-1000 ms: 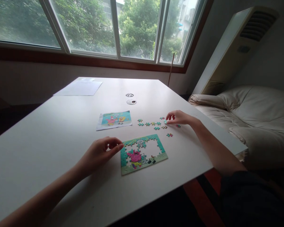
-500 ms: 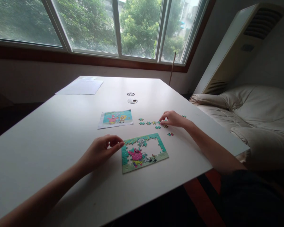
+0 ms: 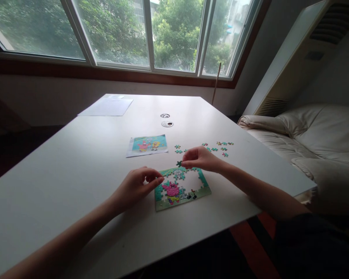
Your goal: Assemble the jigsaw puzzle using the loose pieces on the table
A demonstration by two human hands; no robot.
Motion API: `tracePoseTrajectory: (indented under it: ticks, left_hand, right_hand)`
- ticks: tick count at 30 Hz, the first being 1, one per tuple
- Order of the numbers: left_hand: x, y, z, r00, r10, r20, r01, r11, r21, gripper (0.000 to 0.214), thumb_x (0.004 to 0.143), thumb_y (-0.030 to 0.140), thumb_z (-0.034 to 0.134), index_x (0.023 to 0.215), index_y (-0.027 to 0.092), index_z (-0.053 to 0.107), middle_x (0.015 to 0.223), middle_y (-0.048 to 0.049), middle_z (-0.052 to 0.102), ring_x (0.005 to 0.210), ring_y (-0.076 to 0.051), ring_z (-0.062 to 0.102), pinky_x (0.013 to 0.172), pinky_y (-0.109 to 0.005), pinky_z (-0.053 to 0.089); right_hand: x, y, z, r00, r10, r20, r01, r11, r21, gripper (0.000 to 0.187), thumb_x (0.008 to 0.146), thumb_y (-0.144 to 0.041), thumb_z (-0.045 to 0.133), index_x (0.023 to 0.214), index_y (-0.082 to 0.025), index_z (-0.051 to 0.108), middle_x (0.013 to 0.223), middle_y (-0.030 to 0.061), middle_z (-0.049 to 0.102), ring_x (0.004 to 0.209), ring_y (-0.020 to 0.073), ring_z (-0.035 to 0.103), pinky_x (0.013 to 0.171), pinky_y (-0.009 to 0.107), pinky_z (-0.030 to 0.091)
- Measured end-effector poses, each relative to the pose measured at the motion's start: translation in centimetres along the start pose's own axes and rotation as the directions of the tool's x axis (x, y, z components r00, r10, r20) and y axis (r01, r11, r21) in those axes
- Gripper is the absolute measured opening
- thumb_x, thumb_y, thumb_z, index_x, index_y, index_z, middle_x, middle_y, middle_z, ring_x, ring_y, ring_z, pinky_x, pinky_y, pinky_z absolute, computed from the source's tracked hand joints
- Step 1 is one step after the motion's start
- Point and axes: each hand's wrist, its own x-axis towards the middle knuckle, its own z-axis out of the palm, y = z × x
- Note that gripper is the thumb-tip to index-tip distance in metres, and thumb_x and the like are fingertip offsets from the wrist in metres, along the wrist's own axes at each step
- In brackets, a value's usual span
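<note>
Right hand [image 3: 202,158] pinches a green piece [image 3: 179,164] near the puzzle's [image 3: 173,190] far edge.

Wide window [image 3: 178,37], cream sofa [image 3: 325,135], white paper [image 3: 107,107], thin stick [image 3: 216,83]

A: Where is the puzzle [image 3: 174,190]?
B: On the table [image 3: 75,166], toward its near edge. The left hand [image 3: 142,182] is at its far left corner.
A: And the right hand [image 3: 200,159]?
B: By the puzzle's far edge, with a piece [image 3: 179,164] between its fingertips.
A: The loose pieces [image 3: 214,149]?
B: Behind the right hand, spreading out to both sides.
A: What's left of those?
B: The picture sheet [image 3: 149,144], behind the puzzle. Two round markings [image 3: 167,124] lie farther back.
A: Beyond that?
B: A paper [image 3: 107,107] at the far left corner, the window [image 3: 177,35] behind the table, the sofa [image 3: 331,139] to its right.
</note>
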Motion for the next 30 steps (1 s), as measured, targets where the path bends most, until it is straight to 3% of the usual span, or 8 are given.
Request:
tracePoseTrajectory:
  ticks: [5,12,17,20,23,27,30]
  left_hand:
    - [-0.1,0.9,0.4,0.999,0.023,-0.025,-0.025,0.998,-0.060,0.027,0.082,0.040,0.056,0.082,0.019,0.072,0.069,-0.0020,0.066,0.060,-0.013,0.052,0.055,-0.023,0.040]
    - [0.2,1.9,0.2,0.999,-0.045,0.007,0.045,0.961,-0.273,0.027,0.079,0.041,0.060,0.077,0.017,0.070,0.073,-0.0036,0.070,0.067,-0.017,0.060,0.059,-0.025,0.046]
    - [0.3,2.0,0.0,0.993,-0.112,0.041,0.119,0.931,-0.345,0.030,0.078,0.045,0.060,0.077,0.017,0.070,0.075,-0.0042,0.071,0.072,-0.020,0.062,0.064,-0.027,0.049]
    - [0.3,1.7,0.0,0.991,-0.120,0.056,0.132,0.928,-0.348,0.030,0.078,0.045,0.059,0.079,0.017,0.070,0.076,-0.0040,0.071,0.073,-0.020,0.062,0.065,-0.028,0.049]
    - [0.3,1.5,0.1,0.992,-0.110,0.062,0.125,0.923,-0.363,0.028,0.077,0.043,0.061,0.076,0.018,0.070,0.074,-0.0030,0.070,0.072,-0.019,0.062,0.064,-0.026,0.048]
    - [0.2,1.2,0.2,0.989,-0.103,0.102,0.134,0.915,-0.380,0.026,0.078,0.042,0.061,0.077,0.018,0.070,0.075,-0.0029,0.070,0.073,-0.019,0.061,0.065,-0.026,0.048]
    - [0.1,0.9,0.1,0.990,-0.100,0.102,0.131,0.923,-0.361,0.029,0.079,0.045,0.059,0.079,0.018,0.070,0.077,-0.0038,0.069,0.074,-0.019,0.061,0.066,-0.028,0.049]
  right_hand:
    - [-0.5,-0.2,3.5,0.997,0.018,0.080,-0.034,0.980,0.198,0.026,0.065,-0.034,0.076,0.073,-0.012,0.065,0.060,-0.0002,0.065,0.055,0.0079,0.060,0.054,0.021,0.049]
    - [-1.0,0.1,4.4,0.998,0.007,0.056,-0.020,0.972,0.235,0.028,0.064,-0.035,0.077,0.074,-0.012,0.064,0.063,0.0005,0.066,0.057,0.0084,0.061,0.057,0.022,0.051]
    - [-1.2,0.3,4.8,0.978,-0.194,-0.083,0.191,0.981,-0.036,0.031,0.070,-0.035,0.073,0.091,-0.014,0.066,0.070,0.0027,0.069,0.064,0.0115,0.064,0.062,0.026,0.053]
    - [-1.4,0.3,4.9,0.924,-0.369,-0.100,0.328,0.900,-0.288,0.025,0.076,-0.036,0.069,0.090,-0.015,0.067,0.070,0.0023,0.068,0.062,0.0100,0.062,0.063,0.024,0.052]
    - [-1.5,0.4,4.9,0.865,-0.494,-0.092,0.415,0.805,-0.424,0.021,0.075,-0.036,0.070,0.084,-0.016,0.068,0.070,0.0017,0.067,0.060,0.0086,0.060,0.060,0.022,0.050]
    - [-1.5,0.3,4.5,0.829,-0.559,-0.029,0.481,0.738,-0.473,0.019,0.077,-0.033,0.069,0.086,-0.016,0.069,0.075,0.0036,0.067,0.065,0.0095,0.061,0.060,0.022,0.050]
    - [-1.2,0.3,2.8,0.830,-0.557,-0.015,0.465,0.708,-0.531,0.020,0.078,-0.033,0.068,0.087,-0.015,0.069,0.077,0.0039,0.066,0.068,0.0100,0.061,0.064,0.023,0.050]
